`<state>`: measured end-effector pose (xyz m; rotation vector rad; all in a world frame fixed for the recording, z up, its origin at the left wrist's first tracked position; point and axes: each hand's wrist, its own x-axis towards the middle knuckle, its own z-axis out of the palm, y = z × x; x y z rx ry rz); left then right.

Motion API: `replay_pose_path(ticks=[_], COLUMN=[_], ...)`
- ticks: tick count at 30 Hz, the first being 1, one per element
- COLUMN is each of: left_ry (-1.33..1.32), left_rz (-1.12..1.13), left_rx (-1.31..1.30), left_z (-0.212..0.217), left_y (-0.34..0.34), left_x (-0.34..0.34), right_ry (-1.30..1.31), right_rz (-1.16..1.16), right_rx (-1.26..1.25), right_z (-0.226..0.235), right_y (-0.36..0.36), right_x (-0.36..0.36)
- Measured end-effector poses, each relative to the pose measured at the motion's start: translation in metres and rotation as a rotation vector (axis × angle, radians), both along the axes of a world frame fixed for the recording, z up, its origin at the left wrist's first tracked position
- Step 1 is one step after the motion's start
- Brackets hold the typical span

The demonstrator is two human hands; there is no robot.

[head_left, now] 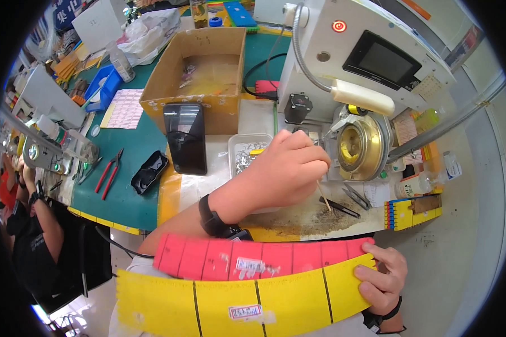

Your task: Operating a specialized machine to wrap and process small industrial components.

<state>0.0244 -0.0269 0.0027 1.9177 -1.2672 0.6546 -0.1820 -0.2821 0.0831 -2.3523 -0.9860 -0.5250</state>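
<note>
My left hand (284,168) reaches across the bench with a black watch on its wrist. It pinches a thin wooden stick (325,197) whose tip points down at the dusty bench surface next to black tweezers (340,207). Just right of the hand is the round brass fitting (358,147) of a white machine (343,50). My right hand (383,278) grips the right end of a long red and yellow divided tray (253,281), held close to my body. A clear plastic container (246,150) of small metal parts sits partly behind my left hand.
A black phone (185,137) leans against an open cardboard box (197,73). Red-handled pliers (109,171) and a black case (149,172) lie on the green mat. A yellow comb-like block (413,212) stands at the right. Another person's arm (36,208) is at the far left.
</note>
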Motion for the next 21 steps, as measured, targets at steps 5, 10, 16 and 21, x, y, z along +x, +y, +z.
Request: replay_pose_path(ticks=[5,10,16,21], left_ry=[0.001,0.007,0.009,-0.01], left_rz=[0.044,-0.027,0.004,0.016], left_rx=[0.007,-0.026,-0.01,-0.019], left_z=[0.013,0.001,0.004,0.007], left_y=[0.016,-0.009,0.004,0.007], left_x=[-0.004,0.004,-0.001,-0.003], right_ry=[0.151,0.088,-0.063,0.004], right_rz=[-0.02,-0.104,-0.07,-0.117], right_rx=[0.172,0.203,0.117,0.078], right_z=[-0.005,-0.021,-0.026,-0.019], right_y=[-0.014,-0.027,-0.026,-0.025], right_x=[-0.012,-0.024,-0.021,-0.029])
